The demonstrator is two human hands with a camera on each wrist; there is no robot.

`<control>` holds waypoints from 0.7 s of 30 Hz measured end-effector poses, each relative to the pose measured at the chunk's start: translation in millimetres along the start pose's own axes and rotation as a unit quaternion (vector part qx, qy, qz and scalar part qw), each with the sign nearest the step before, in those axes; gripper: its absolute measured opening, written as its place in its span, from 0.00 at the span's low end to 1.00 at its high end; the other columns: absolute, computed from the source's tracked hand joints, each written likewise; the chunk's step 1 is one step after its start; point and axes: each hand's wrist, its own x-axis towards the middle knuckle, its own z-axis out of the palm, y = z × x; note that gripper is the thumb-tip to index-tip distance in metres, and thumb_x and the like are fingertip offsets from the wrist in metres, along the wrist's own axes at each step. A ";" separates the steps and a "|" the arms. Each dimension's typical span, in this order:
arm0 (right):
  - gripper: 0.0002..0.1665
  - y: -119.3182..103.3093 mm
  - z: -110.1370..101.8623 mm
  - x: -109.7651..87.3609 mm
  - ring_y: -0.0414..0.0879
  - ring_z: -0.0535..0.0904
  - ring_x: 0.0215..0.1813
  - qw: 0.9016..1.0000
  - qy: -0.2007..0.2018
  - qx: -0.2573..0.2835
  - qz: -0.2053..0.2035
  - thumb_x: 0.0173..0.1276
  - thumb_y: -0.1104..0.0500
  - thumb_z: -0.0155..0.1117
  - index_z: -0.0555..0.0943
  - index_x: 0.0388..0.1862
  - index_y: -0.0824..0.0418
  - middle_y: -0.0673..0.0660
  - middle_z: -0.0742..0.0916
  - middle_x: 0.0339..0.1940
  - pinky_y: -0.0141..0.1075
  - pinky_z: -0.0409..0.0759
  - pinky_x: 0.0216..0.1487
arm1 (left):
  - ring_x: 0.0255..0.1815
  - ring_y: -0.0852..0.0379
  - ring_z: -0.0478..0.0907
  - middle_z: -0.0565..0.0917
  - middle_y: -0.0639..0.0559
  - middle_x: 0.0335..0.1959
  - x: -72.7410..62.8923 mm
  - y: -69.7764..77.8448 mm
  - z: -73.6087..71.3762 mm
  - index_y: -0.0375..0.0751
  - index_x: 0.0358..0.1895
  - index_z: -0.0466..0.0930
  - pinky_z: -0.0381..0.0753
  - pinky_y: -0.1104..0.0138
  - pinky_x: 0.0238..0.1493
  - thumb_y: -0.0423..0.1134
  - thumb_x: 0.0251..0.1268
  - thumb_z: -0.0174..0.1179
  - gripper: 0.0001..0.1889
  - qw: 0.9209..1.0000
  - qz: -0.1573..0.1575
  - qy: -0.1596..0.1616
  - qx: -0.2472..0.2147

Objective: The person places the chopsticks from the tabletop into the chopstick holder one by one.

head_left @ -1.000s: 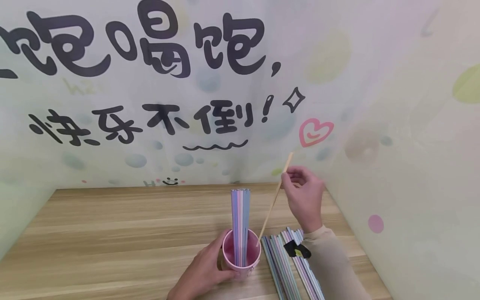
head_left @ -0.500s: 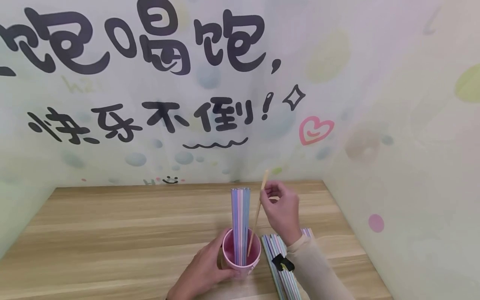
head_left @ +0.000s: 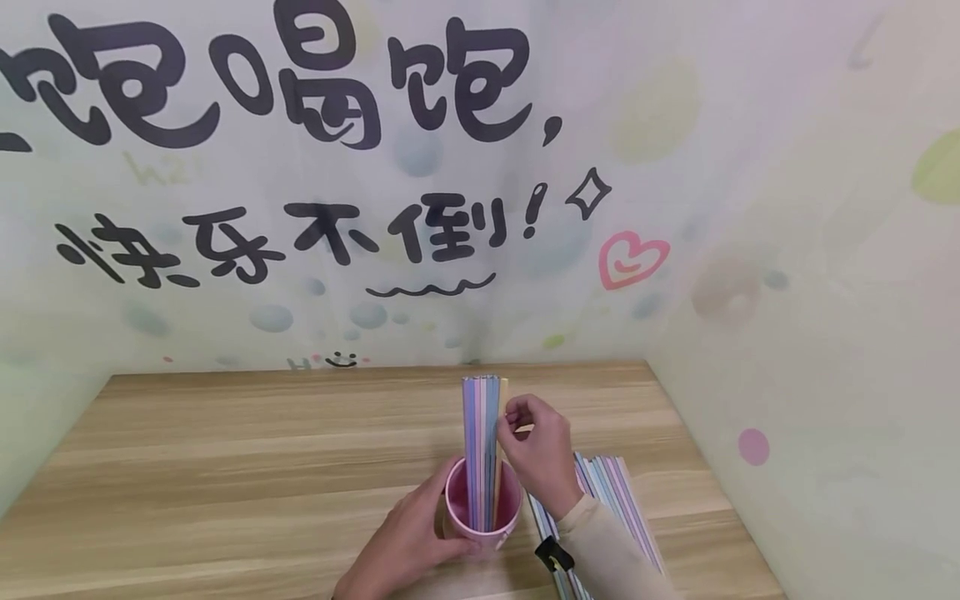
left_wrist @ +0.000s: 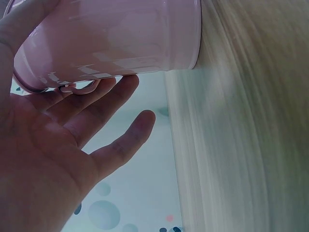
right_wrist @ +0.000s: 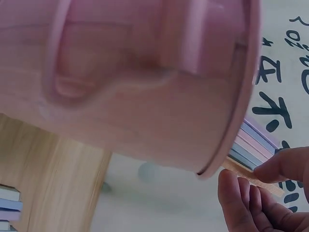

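Note:
A pink cup (head_left: 491, 543) stands upright on the table, with a bundle of pastel sticks (head_left: 480, 442) standing in it. My left hand (head_left: 405, 533) holds the cup from the left, thumb at the near side. In the left wrist view several fingers (left_wrist: 104, 111) lie along the cup's wall, the lowest one apart from it. My right hand (head_left: 543, 454) pinches a tan wooden stick (head_left: 505, 392) near its top. That stick stands in the cup against the bundle's right side. Its lower end is inside the cup.
More pastel sticks (head_left: 618, 492) lie on the wooden table (head_left: 262, 467) to the right of the cup, partly under my right forearm. A printed wall (head_left: 420, 333) rises behind the table, and another wall (head_left: 780, 358) stands on the right.
My right hand has moved left and down, bringing the tan stick from a slant over the cup's rim to upright beside the bundle. The left hand and cup have stayed in place.

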 end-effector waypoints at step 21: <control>0.04 60.6 -48.4 -0.9 0.44 0.80 0.33 0.994 0.003 -0.049 0.098 0.64 0.66 0.66 0.84 0.36 0.66 0.54 0.85 0.30 0.30 0.82 0.34 | 0.62 0.52 0.75 0.77 0.56 0.64 4.1 2.3 1.6 0.63 0.75 0.57 0.76 0.48 0.61 0.44 0.44 0.80 0.53 1.000 -0.018 0.001 -0.003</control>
